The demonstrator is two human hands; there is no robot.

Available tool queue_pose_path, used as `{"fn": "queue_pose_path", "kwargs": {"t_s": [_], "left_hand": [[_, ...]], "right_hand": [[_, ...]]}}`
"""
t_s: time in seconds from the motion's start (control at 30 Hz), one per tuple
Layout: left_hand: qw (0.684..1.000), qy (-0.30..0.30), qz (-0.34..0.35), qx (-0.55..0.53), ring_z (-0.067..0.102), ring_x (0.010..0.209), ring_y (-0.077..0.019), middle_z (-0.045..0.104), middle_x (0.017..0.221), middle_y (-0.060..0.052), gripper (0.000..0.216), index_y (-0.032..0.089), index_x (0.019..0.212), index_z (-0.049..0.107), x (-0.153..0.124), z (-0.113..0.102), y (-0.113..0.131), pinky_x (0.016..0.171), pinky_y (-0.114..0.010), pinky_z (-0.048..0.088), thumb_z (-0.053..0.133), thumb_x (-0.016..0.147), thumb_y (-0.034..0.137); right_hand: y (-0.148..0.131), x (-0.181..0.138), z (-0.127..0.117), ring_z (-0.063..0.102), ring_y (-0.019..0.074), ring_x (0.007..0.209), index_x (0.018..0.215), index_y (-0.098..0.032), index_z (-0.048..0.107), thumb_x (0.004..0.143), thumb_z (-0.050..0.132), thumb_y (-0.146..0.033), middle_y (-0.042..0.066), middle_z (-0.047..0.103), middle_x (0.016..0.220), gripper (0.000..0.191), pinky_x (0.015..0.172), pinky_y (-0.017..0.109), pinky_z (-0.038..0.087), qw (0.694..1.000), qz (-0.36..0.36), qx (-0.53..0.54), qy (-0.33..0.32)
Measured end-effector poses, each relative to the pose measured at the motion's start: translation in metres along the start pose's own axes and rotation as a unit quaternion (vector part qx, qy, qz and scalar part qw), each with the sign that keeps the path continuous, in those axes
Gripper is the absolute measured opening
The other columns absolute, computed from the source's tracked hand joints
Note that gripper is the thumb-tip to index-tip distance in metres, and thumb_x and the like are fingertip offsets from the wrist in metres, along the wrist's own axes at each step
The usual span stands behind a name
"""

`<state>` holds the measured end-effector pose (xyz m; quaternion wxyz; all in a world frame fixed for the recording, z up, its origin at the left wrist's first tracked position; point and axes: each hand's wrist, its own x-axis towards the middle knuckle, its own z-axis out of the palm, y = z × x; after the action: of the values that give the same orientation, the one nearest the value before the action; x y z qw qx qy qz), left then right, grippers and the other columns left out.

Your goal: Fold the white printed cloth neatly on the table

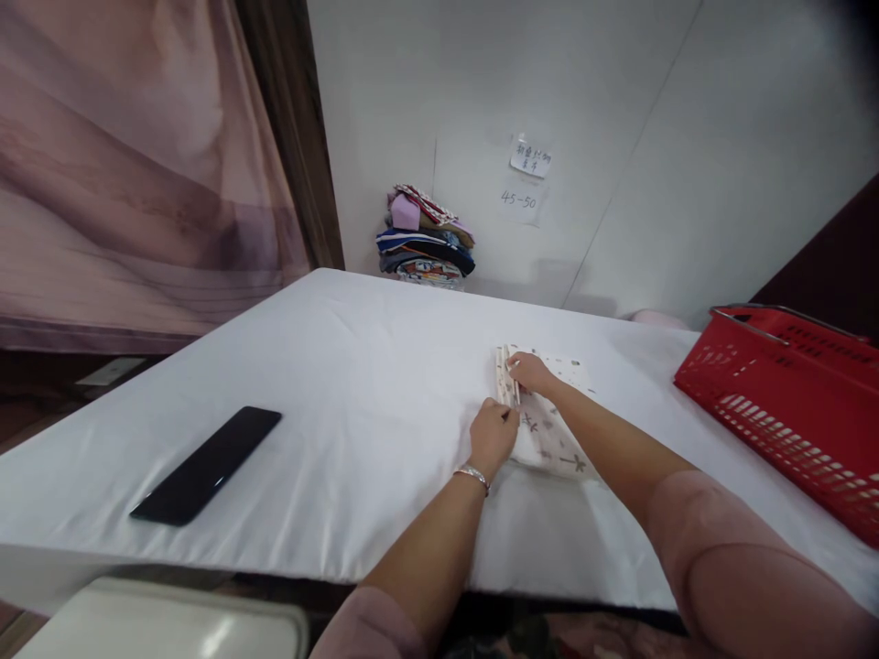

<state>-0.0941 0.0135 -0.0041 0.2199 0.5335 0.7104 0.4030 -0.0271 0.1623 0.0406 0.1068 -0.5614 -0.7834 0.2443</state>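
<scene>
A cream cloth [553, 439] printed with small brown and grey figures lies partly folded on the white-covered table [371, 384]. Its left side is doubled over into a narrow strip. My left hand [493, 432], with a silver bracelet at the wrist, is closed on the near end of that strip. Farther up, my right hand [532, 373] pinches the strip near its far end. Part of the fold is hidden behind my fingers.
A black phone-like slab [210, 465] lies on the table at the left. On the right stands a red plastic basket [789, 403] with a metal handle. Folded clothes [426, 240] are piled at the far edge by the wall. A white seat-like surface [171, 622] is below the near edge.
</scene>
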Motion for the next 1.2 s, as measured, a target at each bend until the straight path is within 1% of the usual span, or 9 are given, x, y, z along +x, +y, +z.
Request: {"fn": "queue_pose_path", "kwargs": {"t_s": [0.17,0.33,0.53,0.63,0.73,0.87,1.03,1.1,1.2], "left_hand": [[1.0,0.002,-0.009,0.003,0.056,0.073,-0.0133,0.058,0.082,-0.003,0.041,0.019,0.068,0.065,0.002,0.0,0.0,0.063,-0.025,0.038,0.037,0.091,0.038],[1.0,-0.004,-0.015,-0.007,0.057,0.076,-0.0133,0.06,0.085,-0.003,0.034,0.02,0.069,0.067,0.001,0.001,0.0,0.065,-0.024,0.039,0.043,0.088,0.035],[1.0,-0.011,-0.006,-0.027,0.057,0.078,-0.0137,0.061,0.088,-0.002,0.027,0.022,0.078,0.07,0.0,-0.001,0.001,0.067,-0.024,0.039,0.05,0.084,0.039],[0.999,-0.015,-0.011,-0.027,0.057,0.077,-0.0134,0.061,0.087,-0.002,0.023,0.022,0.074,0.069,0.001,-0.001,0.001,0.067,-0.024,0.039,0.051,0.083,0.034],[0.999,-0.01,-0.019,-0.031,0.056,0.075,-0.0125,0.061,0.085,-0.002,0.025,0.02,0.068,0.066,0.002,0.0,0.0,0.066,-0.023,0.039,0.049,0.084,0.029],[0.997,0.022,-0.036,-0.066,0.055,0.071,-0.0112,0.06,0.08,-0.002,0.024,0.018,0.065,0.06,0.002,0.0,0.001,0.064,-0.023,0.039,0.046,0.083,0.025],[0.995,0.053,-0.046,-0.075,0.052,0.068,-0.0108,0.057,0.076,-0.001,0.024,0.018,0.061,0.054,0.001,0.001,0.002,0.064,-0.023,0.038,0.043,0.081,0.023],[0.996,0.053,-0.038,-0.064,0.051,0.068,-0.0108,0.056,0.075,-0.001,0.023,0.018,0.061,0.053,0.001,0.002,0.002,0.064,-0.023,0.037,0.042,0.08,0.022],[0.998,0.044,-0.025,-0.035,0.051,0.067,-0.0108,0.055,0.075,-0.001,0.021,0.018,0.061,0.052,0.0,0.003,0.002,0.062,-0.023,0.035,0.043,0.079,0.021]], "right_hand": [[-0.002,-0.002,0.002,0.054,0.0135,0.044,0.1,-0.016,0.06,0.069,0.051,-0.006,-0.004,0.053,0.048,0.034,0.046,0.022,0.041,0.998,0.018,0.065,-0.004],[-0.001,-0.007,0.004,0.052,0.0133,0.042,0.104,-0.015,0.058,0.07,0.05,-0.006,-0.005,0.05,0.044,0.035,0.046,0.022,0.042,0.992,0.029,0.118,-0.015],[0.0,-0.011,0.003,0.05,0.0117,0.041,0.105,-0.015,0.058,0.07,0.05,-0.005,-0.007,0.048,0.044,0.037,0.045,0.021,0.041,0.988,0.023,0.153,-0.008],[0.002,-0.009,0.004,0.049,0.0115,0.04,0.105,-0.015,0.058,0.069,0.05,-0.005,-0.007,0.048,0.043,0.038,0.045,0.021,0.04,0.987,0.021,0.16,-0.007],[0.002,-0.007,0.005,0.051,0.0127,0.041,0.111,-0.016,0.056,0.069,0.052,-0.006,-0.007,0.049,0.043,0.044,0.045,0.021,0.041,0.985,0.028,0.17,-0.011],[-0.001,-0.007,0.004,0.052,0.0133,0.041,0.124,-0.017,0.047,0.07,0.055,-0.007,-0.007,0.051,0.044,0.056,0.045,0.021,0.043,0.981,0.046,0.189,-0.018],[-0.004,-0.003,0.005,0.049,0.0101,0.04,0.12,-0.017,0.047,0.078,0.052,-0.013,-0.007,0.05,0.047,0.043,0.043,0.02,0.043,0.97,0.066,0.233,-0.009],[-0.003,0.001,0.006,0.048,0.0084,0.04,0.118,-0.015,0.046,0.08,0.048,-0.012,-0.007,0.05,0.049,0.038,0.044,0.019,0.044,0.966,0.073,0.25,0.004],[-0.002,0.007,0.008,0.05,0.0069,0.043,0.108,-0.012,0.05,0.078,0.046,-0.005,-0.006,0.051,0.053,0.031,0.045,0.017,0.045,0.962,0.077,0.26,0.018]]}}
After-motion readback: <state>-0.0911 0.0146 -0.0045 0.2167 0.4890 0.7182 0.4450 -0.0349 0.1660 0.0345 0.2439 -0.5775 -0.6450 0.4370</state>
